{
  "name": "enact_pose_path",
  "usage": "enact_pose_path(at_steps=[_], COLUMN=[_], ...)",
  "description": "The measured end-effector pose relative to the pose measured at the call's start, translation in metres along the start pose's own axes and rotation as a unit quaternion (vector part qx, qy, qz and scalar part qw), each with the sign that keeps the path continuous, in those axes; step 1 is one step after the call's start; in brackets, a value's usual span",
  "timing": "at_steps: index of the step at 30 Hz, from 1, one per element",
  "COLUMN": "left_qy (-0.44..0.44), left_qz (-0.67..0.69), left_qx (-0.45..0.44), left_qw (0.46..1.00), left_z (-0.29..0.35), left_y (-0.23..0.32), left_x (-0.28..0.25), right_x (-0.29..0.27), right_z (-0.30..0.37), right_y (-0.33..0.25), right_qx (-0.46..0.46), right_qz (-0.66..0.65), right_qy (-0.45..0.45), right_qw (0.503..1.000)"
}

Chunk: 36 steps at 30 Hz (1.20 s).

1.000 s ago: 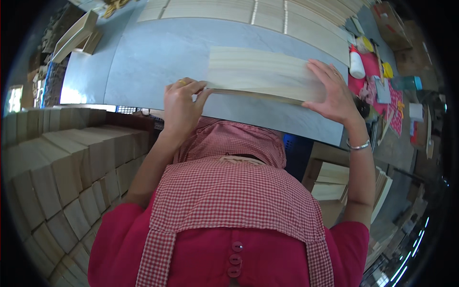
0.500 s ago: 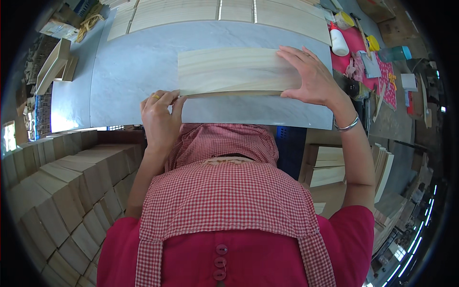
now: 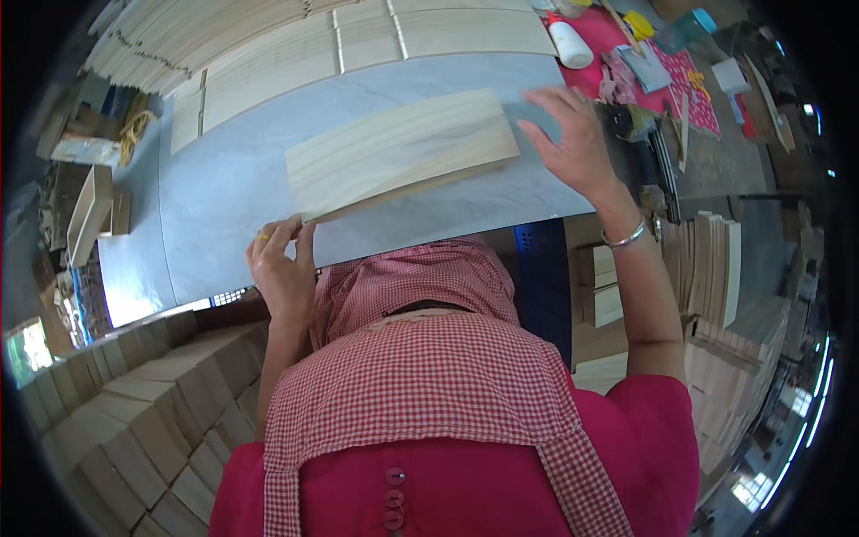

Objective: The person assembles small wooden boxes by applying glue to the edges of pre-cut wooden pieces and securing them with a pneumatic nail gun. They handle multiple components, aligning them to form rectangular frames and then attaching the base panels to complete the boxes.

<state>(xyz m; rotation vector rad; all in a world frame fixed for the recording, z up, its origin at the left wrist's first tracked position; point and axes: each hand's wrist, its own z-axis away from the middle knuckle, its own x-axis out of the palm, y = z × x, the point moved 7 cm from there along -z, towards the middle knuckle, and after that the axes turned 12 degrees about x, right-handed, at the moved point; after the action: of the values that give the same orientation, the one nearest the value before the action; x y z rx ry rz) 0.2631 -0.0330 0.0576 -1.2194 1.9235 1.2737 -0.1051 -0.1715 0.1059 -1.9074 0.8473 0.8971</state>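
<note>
A pale wooden board (image 3: 403,148) lies at a slant on the grey marbled tabletop (image 3: 224,210). Along its near edge shows a darker strip of wood; whether that is a second piece beneath cannot be told. My left hand (image 3: 284,268) pinches the board's near left corner between thumb and fingers. Off the board's right end, my right hand (image 3: 574,143) hangs with thumb and fingers spread, touching nothing, its fingertips slightly blurred.
Rows of pale boards (image 3: 268,67) line the table's far side. A small wooden frame (image 3: 89,210) stands at the left. On pink cloth at the far right is a white bottle (image 3: 571,45). Stacked wood blocks (image 3: 143,412) fill the lower left; more boards (image 3: 711,264) stand at right.
My right hand has let go of the board's right end and moved off it. My left hand keeps its corner. The whole view has turned, so the table now appears tilted.
</note>
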Motion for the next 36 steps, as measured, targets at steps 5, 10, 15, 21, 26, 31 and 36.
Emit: enact_pose_path(at_steps=[5,10,15,21,26,31,36], left_qy=[-0.009,-0.033,-0.04,-0.01,-0.019,-0.14,-0.237], left_qz=[0.033,0.016,-0.031,-0.046,-0.022,-0.023,-0.097], left_qx=[-0.022,-0.039,0.023,0.092,0.079,0.014,0.009], left_qw=[0.999,0.999,0.998,0.995,0.996,0.99,0.967], left_z=[-0.002,-0.008,-0.008,-0.008,-0.006,-0.009,-0.047], left_y=[-0.007,-0.001,0.003,0.01,0.004,-0.021,0.023], left_x=[0.002,-0.001,-0.001,0.001,0.0,0.005,-0.021], right_x=[0.014,0.021,0.024,0.026,0.026,0.023,-0.062], right_z=[0.04,0.04,0.04,0.038,0.038,0.04,0.058], right_y=[0.018,0.007,0.001,0.009,0.007,0.02,0.132], right_qx=[0.113,0.086,0.035,0.037,0.024,0.059,0.219], right_qz=[-0.083,-0.039,-0.026,-0.096,-0.107,-0.089,0.152], right_qy=[-0.098,-0.096,-0.061,-0.067,-0.075,-0.078,0.117], right_qw=[0.985,0.991,0.997,0.992,0.991,0.991,0.957])
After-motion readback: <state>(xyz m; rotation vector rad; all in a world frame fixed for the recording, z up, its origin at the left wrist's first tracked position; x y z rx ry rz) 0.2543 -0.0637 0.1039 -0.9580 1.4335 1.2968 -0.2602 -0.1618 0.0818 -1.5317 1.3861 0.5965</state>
